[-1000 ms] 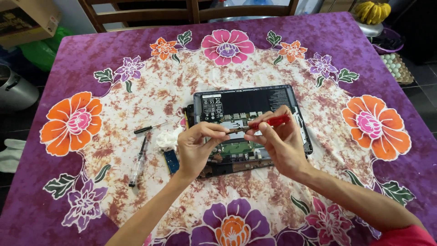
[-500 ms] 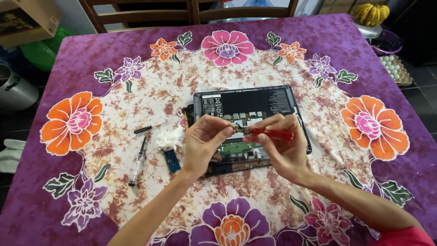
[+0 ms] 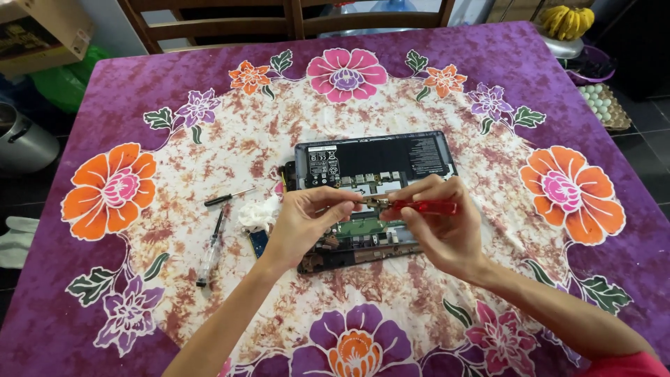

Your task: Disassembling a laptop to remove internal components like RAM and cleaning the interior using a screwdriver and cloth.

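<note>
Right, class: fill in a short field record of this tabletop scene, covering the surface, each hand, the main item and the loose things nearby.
surface: flowered purple tablecloth
main item: opened device, circuit boards showing
right hand: grips red-handled screwdriver, tip toward the middle
left hand: fingers pinched at the screwdriver tip
left of device: white crumpled tissue, small black screwdriver, clear-handled screwdriver
far right: bananas, egg tray

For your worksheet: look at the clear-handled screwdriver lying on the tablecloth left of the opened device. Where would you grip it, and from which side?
Grip the clear-handled screwdriver by its thick transparent handle, the end nearer the person, coming from above with the left hand, which is closest. It lies flat with bare cloth around that end; its thin dark shaft points toward the crumpled white tissue.
</note>
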